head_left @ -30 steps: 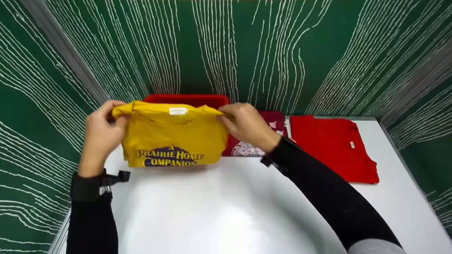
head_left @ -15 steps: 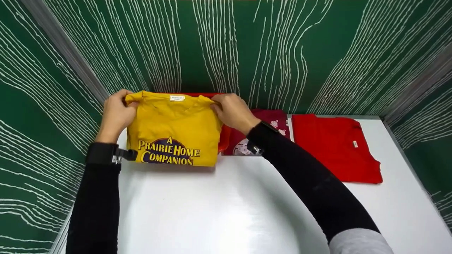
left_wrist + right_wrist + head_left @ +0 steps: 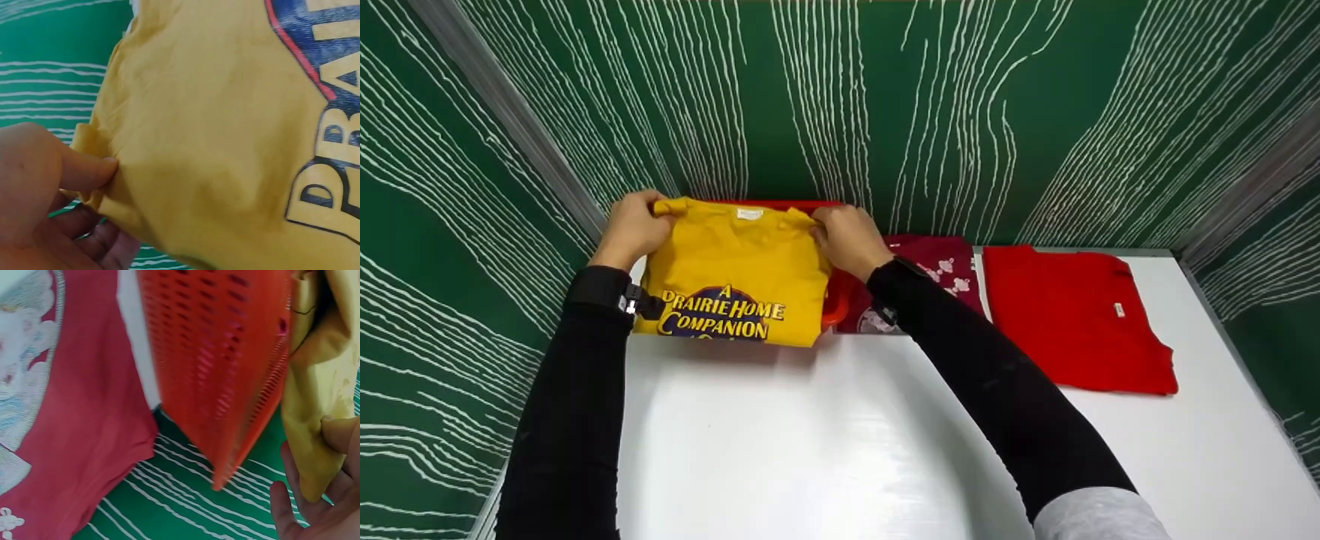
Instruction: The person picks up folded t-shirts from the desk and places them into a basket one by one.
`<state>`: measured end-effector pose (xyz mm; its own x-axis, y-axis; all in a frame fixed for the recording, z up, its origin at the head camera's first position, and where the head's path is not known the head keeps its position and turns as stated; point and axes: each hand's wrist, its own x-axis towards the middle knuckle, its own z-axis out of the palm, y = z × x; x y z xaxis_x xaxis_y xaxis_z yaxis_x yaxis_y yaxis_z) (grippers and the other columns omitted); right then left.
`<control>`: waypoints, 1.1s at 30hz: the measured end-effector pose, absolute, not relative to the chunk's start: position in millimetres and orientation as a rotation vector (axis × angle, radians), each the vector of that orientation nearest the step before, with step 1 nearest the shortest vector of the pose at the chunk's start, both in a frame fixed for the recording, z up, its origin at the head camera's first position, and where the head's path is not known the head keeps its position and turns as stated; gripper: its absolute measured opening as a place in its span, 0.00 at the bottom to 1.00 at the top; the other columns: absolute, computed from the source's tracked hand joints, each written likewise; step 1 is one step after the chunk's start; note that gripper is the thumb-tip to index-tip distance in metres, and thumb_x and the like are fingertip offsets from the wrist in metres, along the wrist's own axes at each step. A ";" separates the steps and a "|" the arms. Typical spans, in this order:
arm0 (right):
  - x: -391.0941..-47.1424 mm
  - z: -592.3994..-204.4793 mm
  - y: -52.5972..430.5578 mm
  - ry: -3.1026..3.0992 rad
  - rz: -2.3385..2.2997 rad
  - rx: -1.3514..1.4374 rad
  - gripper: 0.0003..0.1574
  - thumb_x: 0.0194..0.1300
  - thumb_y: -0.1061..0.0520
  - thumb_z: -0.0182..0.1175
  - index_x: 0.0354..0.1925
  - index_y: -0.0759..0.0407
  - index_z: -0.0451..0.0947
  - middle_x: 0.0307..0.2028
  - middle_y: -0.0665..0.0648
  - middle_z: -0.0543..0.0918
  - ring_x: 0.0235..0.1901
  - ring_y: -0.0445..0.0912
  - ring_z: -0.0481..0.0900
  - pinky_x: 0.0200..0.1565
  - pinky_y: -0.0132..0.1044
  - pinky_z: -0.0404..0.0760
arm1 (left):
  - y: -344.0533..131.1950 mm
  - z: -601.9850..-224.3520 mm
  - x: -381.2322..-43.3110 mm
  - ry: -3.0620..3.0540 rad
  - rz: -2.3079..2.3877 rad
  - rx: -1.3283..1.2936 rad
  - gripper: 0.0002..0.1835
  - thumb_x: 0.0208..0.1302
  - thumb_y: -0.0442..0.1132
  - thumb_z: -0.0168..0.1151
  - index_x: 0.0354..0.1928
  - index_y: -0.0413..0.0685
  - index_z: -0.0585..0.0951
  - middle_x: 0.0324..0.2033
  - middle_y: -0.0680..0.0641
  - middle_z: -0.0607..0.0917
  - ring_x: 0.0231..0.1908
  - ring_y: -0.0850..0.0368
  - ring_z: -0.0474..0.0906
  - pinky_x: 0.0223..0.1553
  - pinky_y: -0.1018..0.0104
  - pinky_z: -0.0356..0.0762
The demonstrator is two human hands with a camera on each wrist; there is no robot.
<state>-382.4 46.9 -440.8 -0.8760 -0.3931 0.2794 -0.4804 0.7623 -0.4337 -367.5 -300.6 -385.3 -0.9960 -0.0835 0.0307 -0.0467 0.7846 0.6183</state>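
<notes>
A folded yellow T-shirt (image 3: 735, 262) with "A Prairie Home Companion" printed on it hangs between my two hands. My left hand (image 3: 634, 229) pinches its upper left corner, thumb on the front in the left wrist view, where the shirt (image 3: 197, 140) fills most of the picture. At the upper right corner, my right hand (image 3: 851, 240) pinches the cloth between thumb and fingers, as the right wrist view shows. Behind and below the shirt stands a red perforated basket (image 3: 219, 354), mostly hidden in the head view; its back rim (image 3: 802, 204) shows above the collar.
Right of the basket lies a maroon shirt (image 3: 941, 259) with pale prints, partly under my right forearm. Farther right a folded red shirt (image 3: 1080, 315) lies on the white table (image 3: 810, 435). Green walls (image 3: 945, 112) with white lines stand behind and at both sides.
Both hands have carried the yellow T-shirt back over the basket. The left hand moved right and away from me; the right hand shifted slightly left, then stayed near the basket's right side.
</notes>
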 end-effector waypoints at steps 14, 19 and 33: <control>-390.2 -468.8 36.9 -2.826 0.563 0.696 0.18 0.81 0.48 0.66 0.59 0.54 0.91 0.54 0.58 0.94 0.57 0.60 0.80 0.59 0.54 0.66 | -301.4 -403.4 -386.5 -3.196 -0.909 0.244 0.26 0.78 0.41 0.62 0.72 0.35 0.77 0.69 0.31 0.77 0.61 0.36 0.74 0.65 0.47 0.78; -388.9 -473.1 34.2 -2.836 0.512 0.702 0.17 0.82 0.49 0.65 0.59 0.55 0.91 0.53 0.59 0.95 0.57 0.61 0.80 0.63 0.57 0.64 | -300.7 -405.4 -388.6 -3.269 -0.899 0.208 0.23 0.77 0.39 0.61 0.68 0.34 0.77 0.65 0.32 0.78 0.58 0.38 0.75 0.63 0.48 0.78; -391.6 -476.0 29.2 -2.886 0.314 0.682 0.22 0.64 0.56 0.77 0.56 0.60 0.89 0.48 0.64 0.94 0.54 0.62 0.79 0.65 0.61 0.65 | -295.4 -407.6 -391.2 -3.362 -0.829 0.132 0.17 0.72 0.32 0.54 0.60 0.37 0.79 0.57 0.36 0.77 0.52 0.42 0.74 0.51 0.55 0.75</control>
<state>-391.6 29.2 -476.0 -0.8833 -0.4230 0.2021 -0.4565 0.8741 -0.1658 -391.2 -295.4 -407.6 -0.9454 0.0043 -0.3260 -0.1478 0.8856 0.4403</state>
